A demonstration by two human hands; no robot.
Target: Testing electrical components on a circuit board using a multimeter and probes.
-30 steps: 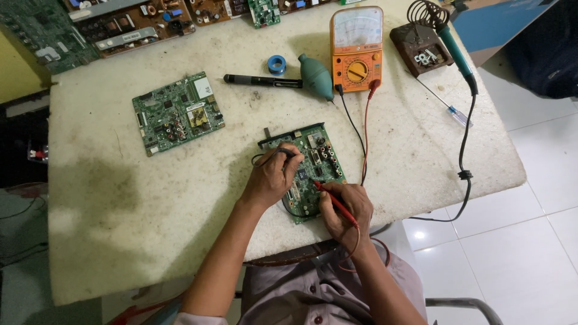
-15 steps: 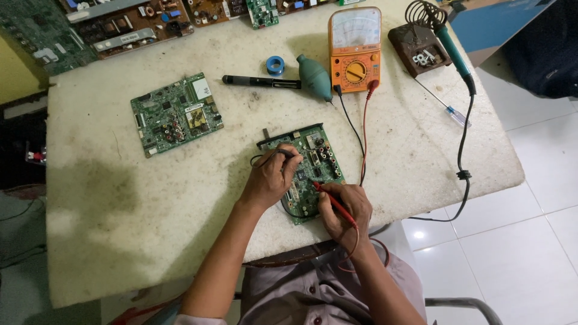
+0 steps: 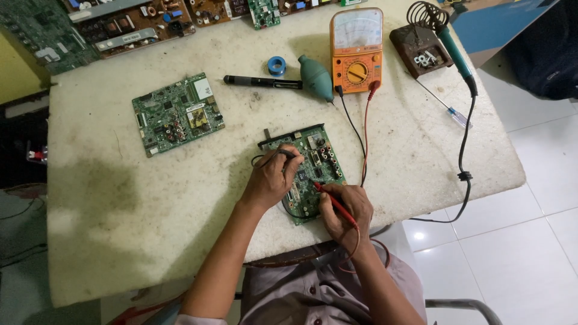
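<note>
The green circuit board (image 3: pixel 313 171) lies at the desk's (image 3: pixel 120 210) near edge. The left hand (image 3: pixel 271 180) is closed around a black probe (image 3: pixel 286 154) on the board; the right hand (image 3: pixel 346 207) pinches a red probe (image 3: pixel 330 198), tip touching it. An orange multimeter (image 3: pixel 356 51) stands beyond

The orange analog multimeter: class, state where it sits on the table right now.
In the head view, the orange analog multimeter lies at the table's far edge, right of centre, between the teal blower bulb and the soldering iron stand.
</note>
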